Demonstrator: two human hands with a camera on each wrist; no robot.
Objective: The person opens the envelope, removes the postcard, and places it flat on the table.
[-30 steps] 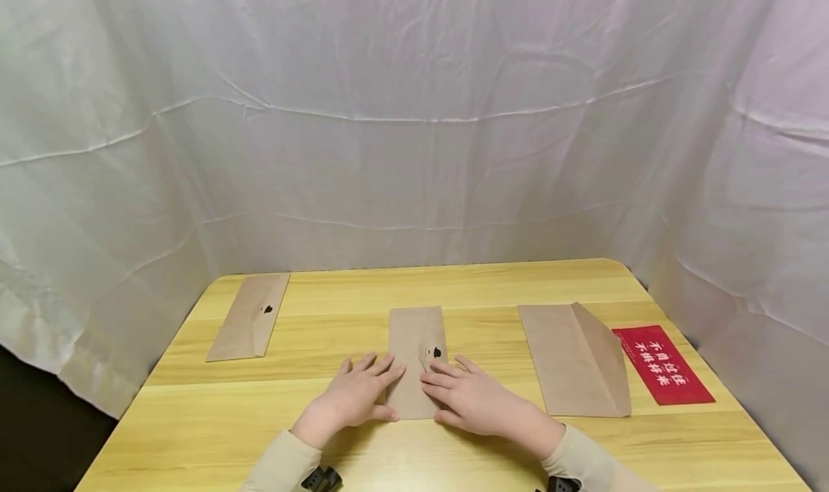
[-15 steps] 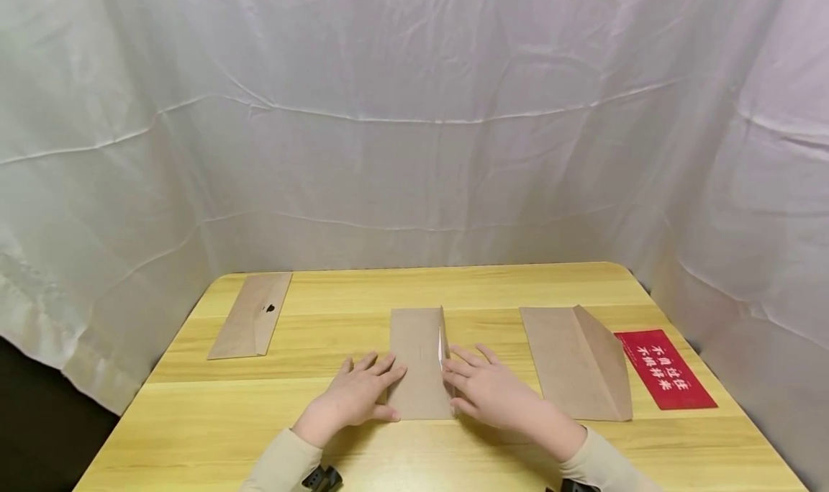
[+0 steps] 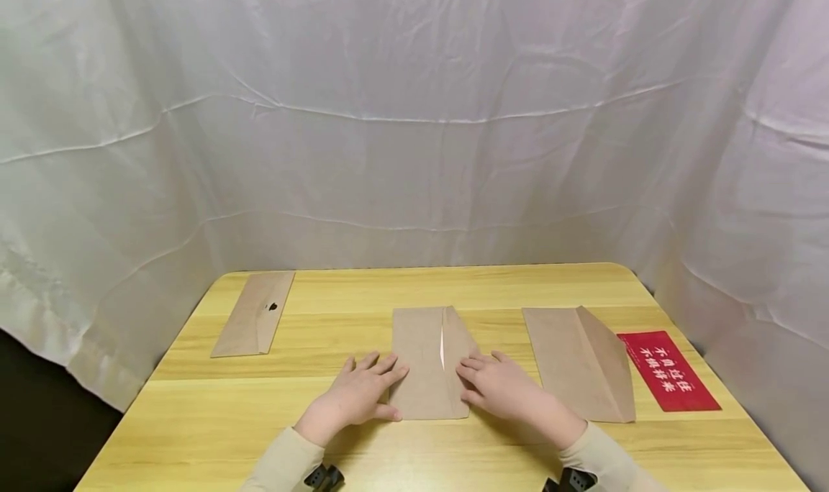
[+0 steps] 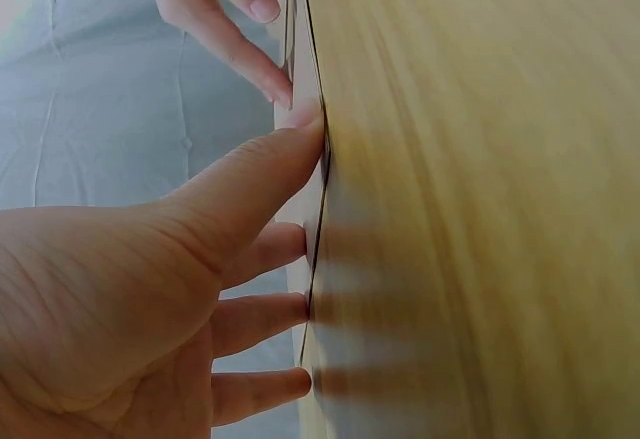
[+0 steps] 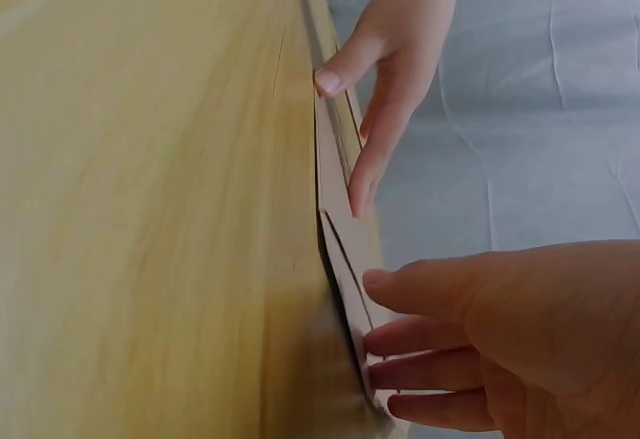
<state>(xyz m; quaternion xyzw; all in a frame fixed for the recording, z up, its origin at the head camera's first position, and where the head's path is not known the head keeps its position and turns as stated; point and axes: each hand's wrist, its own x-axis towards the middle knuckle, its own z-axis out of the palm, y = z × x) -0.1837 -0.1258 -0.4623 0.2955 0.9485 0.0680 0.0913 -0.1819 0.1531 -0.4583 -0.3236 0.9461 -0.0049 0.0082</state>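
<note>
A brown paper envelope (image 3: 417, 366) lies at the middle of the table, its flap (image 3: 457, 341) folded out to the right. A thin white sliver shows along the flap's fold. On the envelope's left edge rests my left hand (image 3: 352, 397), fingers spread and thumb near the bottom corner. The fingertips of my right hand (image 3: 504, 390) touch the flap's outer side. In the right wrist view the fingers of the right hand (image 5: 440, 359) reach fairly straight onto the flap, which is tilted slightly up from the table.
At the far left lies another envelope (image 3: 252, 316), its flap folded over, with a small black mark. To the right is an envelope (image 3: 563, 362) with its flap spread out, beside a red card (image 3: 673, 370) with white characters. White curtains (image 3: 414, 154) surround the wooden table (image 3: 350, 290).
The middle envelope's flap has turned over from lying folded to spread out rightward. My right hand has moved right with it, while the left hand has stayed on the left edge.
</note>
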